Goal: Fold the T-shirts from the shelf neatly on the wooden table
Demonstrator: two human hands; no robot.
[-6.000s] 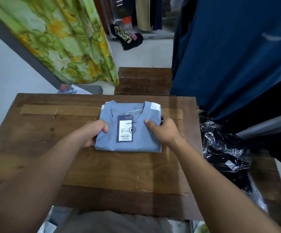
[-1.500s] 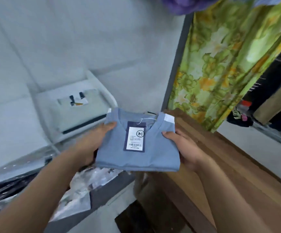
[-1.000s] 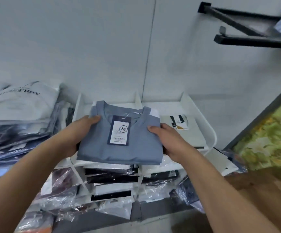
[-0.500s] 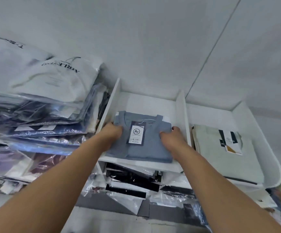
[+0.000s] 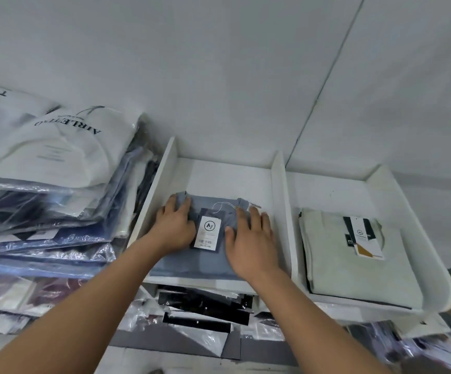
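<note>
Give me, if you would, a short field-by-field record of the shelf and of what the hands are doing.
Blue T-shirt: folded, tag facing up, lying in the left compartment of the white shelf
Left hand: flat on the shirt's left side, fingers straight
Right hand: flat on the shirt's right side, fingers straight
Right compartment: pale folded T-shirt with its own tag
Left of shelf: stack of bagged garments
</note>
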